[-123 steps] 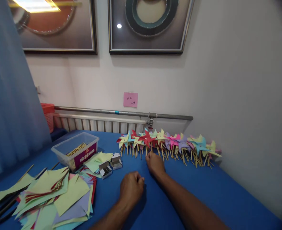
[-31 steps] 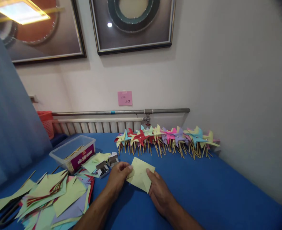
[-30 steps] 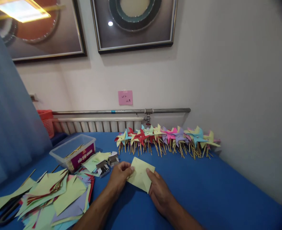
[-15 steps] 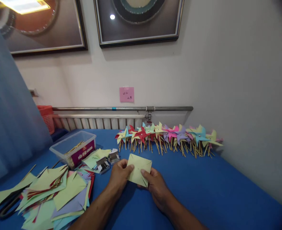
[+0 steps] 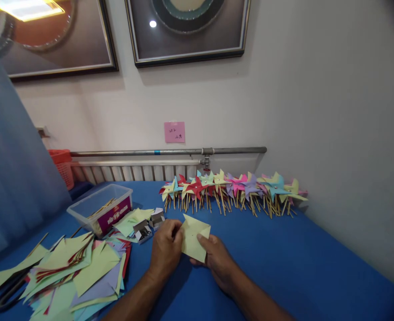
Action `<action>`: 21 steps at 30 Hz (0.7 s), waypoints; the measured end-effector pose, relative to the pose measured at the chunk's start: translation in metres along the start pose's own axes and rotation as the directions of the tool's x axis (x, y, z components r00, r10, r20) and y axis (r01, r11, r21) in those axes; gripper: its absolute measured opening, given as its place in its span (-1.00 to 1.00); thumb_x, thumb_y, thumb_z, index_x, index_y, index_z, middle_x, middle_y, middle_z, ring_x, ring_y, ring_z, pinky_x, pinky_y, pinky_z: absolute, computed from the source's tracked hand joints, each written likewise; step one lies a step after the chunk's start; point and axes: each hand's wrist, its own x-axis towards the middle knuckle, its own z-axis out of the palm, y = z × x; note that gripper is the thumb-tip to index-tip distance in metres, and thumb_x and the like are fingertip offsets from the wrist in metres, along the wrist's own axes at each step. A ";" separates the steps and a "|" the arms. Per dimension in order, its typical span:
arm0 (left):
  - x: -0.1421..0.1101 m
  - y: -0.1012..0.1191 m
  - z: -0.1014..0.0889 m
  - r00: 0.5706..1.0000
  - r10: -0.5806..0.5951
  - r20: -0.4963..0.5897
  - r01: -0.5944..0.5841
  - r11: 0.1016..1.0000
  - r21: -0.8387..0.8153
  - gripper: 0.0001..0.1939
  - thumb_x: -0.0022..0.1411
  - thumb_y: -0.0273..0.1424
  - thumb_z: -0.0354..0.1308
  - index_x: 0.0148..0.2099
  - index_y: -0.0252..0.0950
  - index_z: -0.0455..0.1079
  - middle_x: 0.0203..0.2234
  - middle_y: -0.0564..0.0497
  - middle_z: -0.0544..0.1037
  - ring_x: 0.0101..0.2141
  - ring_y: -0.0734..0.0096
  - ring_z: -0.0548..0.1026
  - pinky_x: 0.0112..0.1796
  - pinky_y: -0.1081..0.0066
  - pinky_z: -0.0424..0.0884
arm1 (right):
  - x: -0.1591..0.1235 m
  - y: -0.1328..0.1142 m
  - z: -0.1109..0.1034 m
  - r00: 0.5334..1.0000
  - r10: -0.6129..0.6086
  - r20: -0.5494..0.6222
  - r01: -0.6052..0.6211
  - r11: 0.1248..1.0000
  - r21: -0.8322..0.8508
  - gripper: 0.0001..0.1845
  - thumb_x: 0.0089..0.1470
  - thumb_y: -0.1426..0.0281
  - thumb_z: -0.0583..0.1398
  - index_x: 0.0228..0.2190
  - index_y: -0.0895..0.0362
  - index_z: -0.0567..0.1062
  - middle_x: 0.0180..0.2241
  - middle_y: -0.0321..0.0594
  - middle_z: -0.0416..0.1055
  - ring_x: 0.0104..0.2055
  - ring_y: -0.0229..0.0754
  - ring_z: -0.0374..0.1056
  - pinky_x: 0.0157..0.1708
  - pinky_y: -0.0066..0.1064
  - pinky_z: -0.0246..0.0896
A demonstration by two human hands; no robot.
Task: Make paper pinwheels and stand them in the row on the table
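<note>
A pale yellow square of paper [image 5: 194,236], with cuts running in from its corners, is held up over the blue table cover. My right hand [image 5: 216,260] grips its right side, thumb on the face and fingers behind. At the left edge my left hand [image 5: 168,243] is closed, thumb against the fingers, pinching the paper's left corner. Left of that hand stand two small open boxes; the nearer box [image 5: 142,232] has small shiny metal pieces inside. A loose heap of coloured paper sheets [image 5: 98,267] lies at the lower left.
Many paper pinwheels on sticks [image 5: 232,189] lie in a row along the wall. A clear plastic tub [image 5: 100,205] with sticks stands at the left. Black-handled scissors [image 5: 8,290] lie by the heap. Behind the table runs a metal pipe [image 5: 170,152] above a radiator.
My left thumb has slid from the paper's face to its left edge, and the left hand has turned into a pinch there. My right hand keeps its hold.
</note>
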 end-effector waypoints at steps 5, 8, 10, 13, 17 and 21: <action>-0.001 -0.005 0.001 0.963 0.261 0.058 -0.262 0.965 -0.006 -0.75 0.23 -0.63 -0.01 -0.26 -0.27 0.46 -0.30 -0.04 0.54 -0.24 0.36 0.51 -0.21 0.40 0.39 | 0.000 -0.001 0.000 1.000 -0.004 -0.004 0.004 1.000 0.025 -0.58 0.11 0.13 0.31 -0.12 0.18 0.53 -0.30 -0.08 0.61 -0.32 -0.13 0.53 -0.37 -0.34 0.48; -0.002 -0.006 0.002 0.948 0.296 0.115 -0.297 0.955 -0.006 -0.74 0.25 -0.64 0.00 -0.26 -0.26 0.48 -0.28 -0.05 0.55 -0.25 0.37 0.51 -0.22 0.40 0.41 | 0.001 0.000 0.000 1.000 -0.006 -0.028 0.006 1.000 0.023 -0.58 0.08 0.11 0.32 -0.17 0.18 0.54 -0.35 -0.11 0.59 -0.36 -0.13 0.52 -0.40 -0.33 0.47; -0.003 -0.005 0.002 0.944 0.301 0.136 -0.305 0.952 0.016 -0.74 0.27 -0.63 0.01 -0.25 -0.27 0.50 -0.29 -0.06 0.55 -0.26 0.37 0.51 -0.23 0.40 0.41 | 0.001 0.000 0.002 0.999 0.001 -0.049 0.000 1.000 0.027 -0.58 0.06 0.10 0.33 -0.21 0.19 0.53 -0.39 -0.12 0.59 -0.39 -0.13 0.51 -0.42 -0.33 0.46; -0.003 -0.005 0.002 0.937 0.318 0.146 -0.326 0.945 0.036 -0.74 0.27 -0.63 0.02 -0.24 -0.28 0.51 -0.28 -0.07 0.54 -0.26 0.35 0.50 -0.23 0.40 0.42 | 0.000 -0.003 0.004 0.998 0.006 -0.060 -0.004 1.000 0.030 -0.56 0.05 0.06 0.33 -0.26 0.19 0.53 -0.43 -0.13 0.57 -0.42 -0.14 0.49 -0.43 -0.34 0.43; -0.004 -0.005 0.002 0.928 0.334 0.168 -0.342 0.939 0.023 -0.73 0.26 -0.64 0.02 -0.23 -0.27 0.52 -0.26 -0.08 0.55 -0.24 0.36 0.51 -0.22 0.41 0.43 | -0.001 -0.006 0.006 0.998 -0.012 -0.057 0.014 0.999 0.042 -0.55 0.03 0.04 0.33 -0.27 0.18 0.52 -0.45 -0.16 0.56 -0.44 -0.16 0.48 -0.42 -0.35 0.39; -0.004 -0.005 0.002 0.916 0.351 0.192 -0.362 0.932 0.023 -0.71 0.26 -0.63 0.01 -0.23 -0.26 0.53 -0.25 -0.08 0.56 -0.25 0.38 0.52 -0.23 0.43 0.43 | -0.001 -0.006 0.007 0.999 -0.014 -0.046 0.016 0.999 0.038 -0.54 0.02 0.03 0.32 -0.26 0.19 0.53 -0.45 -0.16 0.57 -0.45 -0.16 0.47 -0.41 -0.35 0.38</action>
